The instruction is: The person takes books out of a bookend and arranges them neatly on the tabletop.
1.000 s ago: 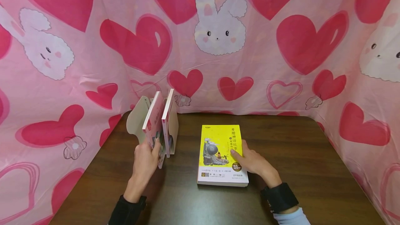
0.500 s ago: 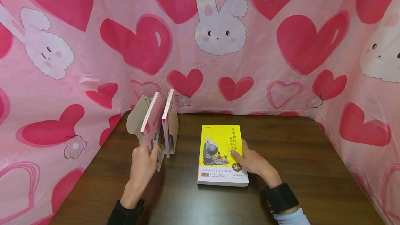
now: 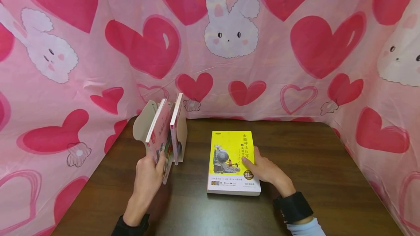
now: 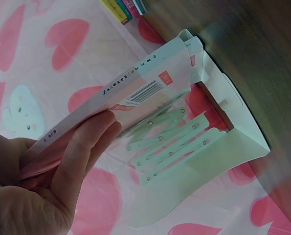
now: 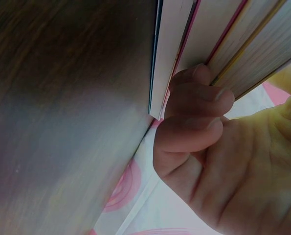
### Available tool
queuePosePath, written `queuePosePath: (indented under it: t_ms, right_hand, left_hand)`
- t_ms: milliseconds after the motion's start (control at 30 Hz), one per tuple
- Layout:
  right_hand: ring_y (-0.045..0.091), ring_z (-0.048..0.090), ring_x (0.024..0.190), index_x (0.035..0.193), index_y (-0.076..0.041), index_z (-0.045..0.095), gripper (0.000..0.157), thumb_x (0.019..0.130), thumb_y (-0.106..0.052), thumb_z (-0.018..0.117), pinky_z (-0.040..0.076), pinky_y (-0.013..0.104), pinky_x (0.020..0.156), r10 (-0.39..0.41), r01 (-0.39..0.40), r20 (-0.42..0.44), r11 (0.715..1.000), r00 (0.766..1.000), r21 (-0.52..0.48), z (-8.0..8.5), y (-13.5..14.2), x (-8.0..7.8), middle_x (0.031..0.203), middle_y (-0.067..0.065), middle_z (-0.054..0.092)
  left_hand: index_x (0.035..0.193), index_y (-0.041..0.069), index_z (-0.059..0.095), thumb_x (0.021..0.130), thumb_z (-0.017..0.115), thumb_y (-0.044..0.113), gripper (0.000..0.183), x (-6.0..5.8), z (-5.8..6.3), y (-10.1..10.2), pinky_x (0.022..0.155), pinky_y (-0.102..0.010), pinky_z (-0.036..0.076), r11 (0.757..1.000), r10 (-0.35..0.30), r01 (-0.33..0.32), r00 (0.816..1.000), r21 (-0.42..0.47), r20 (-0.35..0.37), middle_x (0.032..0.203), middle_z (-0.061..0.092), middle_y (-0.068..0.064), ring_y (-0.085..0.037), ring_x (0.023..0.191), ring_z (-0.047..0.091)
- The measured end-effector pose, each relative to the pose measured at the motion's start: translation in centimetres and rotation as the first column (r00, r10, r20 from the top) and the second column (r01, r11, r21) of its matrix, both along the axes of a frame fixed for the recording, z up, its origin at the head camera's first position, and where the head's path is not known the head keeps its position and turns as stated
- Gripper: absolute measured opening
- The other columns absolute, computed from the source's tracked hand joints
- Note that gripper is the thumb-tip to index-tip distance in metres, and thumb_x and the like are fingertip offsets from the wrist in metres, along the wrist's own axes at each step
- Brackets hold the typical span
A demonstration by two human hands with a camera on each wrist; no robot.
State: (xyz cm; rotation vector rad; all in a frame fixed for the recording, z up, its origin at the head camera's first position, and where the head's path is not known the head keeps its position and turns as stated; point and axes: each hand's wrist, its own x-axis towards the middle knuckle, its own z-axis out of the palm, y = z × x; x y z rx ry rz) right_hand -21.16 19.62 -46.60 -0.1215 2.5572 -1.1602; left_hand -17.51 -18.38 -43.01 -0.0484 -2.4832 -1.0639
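My left hand [image 3: 146,181] grips a thin pink book [image 3: 156,137] by its near edge, thumb on one cover and fingers on the other. In the left wrist view that book's spine and a barcode face the camera, and its far end lies within a cream bookend [image 4: 194,181]. Another upright book [image 3: 176,115] stands inside the bookend's right panel. My right hand [image 3: 267,170] holds the right side of a stack topped by a yellow book [image 3: 229,159], thumb on the cover. The right wrist view shows fingers curled against the page edges of several books [image 5: 233,29].
The dark wooden table [image 3: 197,214] carries the bookend at left and the stack near the middle. A pink cloth [image 3: 275,61] with hearts and rabbits hangs behind and along both sides. Black bands [image 3: 293,207] circle the wrists.
My left hand has drawn the pink book slightly toward me and to the left, partly out of the bookend. The right hand and the stack have stayed put.
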Motion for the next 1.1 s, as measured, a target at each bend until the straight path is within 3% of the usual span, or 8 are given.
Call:
queuePosePath:
  t_ms: [233,533,1100]
  right_hand:
    - [0.021,0.062,0.089,0.162,-0.009,0.012,0.090,0.102,-0.057,0.060,0.050,0.043,0.075,0.001,-0.001,0.007,1.000,1.000,0.001,0.0,0.1,-0.1,0.100,0.006,0.060]
    - [0.021,0.063,0.088,0.161,-0.010,0.013,0.088,0.102,-0.056,0.061,0.050,0.043,0.075,0.000,0.000,0.002,1.000,1.000,-0.002,-0.1,0.0,-0.1,0.100,0.006,0.061]
    - [0.021,0.062,0.088,0.163,-0.008,0.009,0.093,0.102,-0.056,0.060,0.049,0.043,0.075,0.000,0.000,0.002,1.000,1.000,0.011,0.0,0.1,-0.1,0.099,0.006,0.060]
  left_hand:
    - [0.145,-0.007,0.052,0.104,0.066,0.009,0.047,1.0,0.7,0.0,0.085,-0.063,0.054,1.000,-0.007,0.007,0.999,0.004,0.047,0.132,0.065,-0.032,-0.051,0.113,0.067]
    - [0.141,-0.007,0.056,0.103,0.066,0.006,0.041,1.6,0.8,-0.2,0.081,-0.064,0.056,1.000,-0.025,0.024,1.000,-0.010,-0.009,0.128,0.067,-0.032,-0.050,0.108,0.070]
    - [0.126,-0.008,0.064,0.100,0.070,0.004,0.030,3.0,0.9,-0.3,0.069,-0.061,0.060,0.998,-0.002,-0.006,0.992,-0.062,-0.124,0.109,0.074,-0.028,-0.042,0.086,0.076]
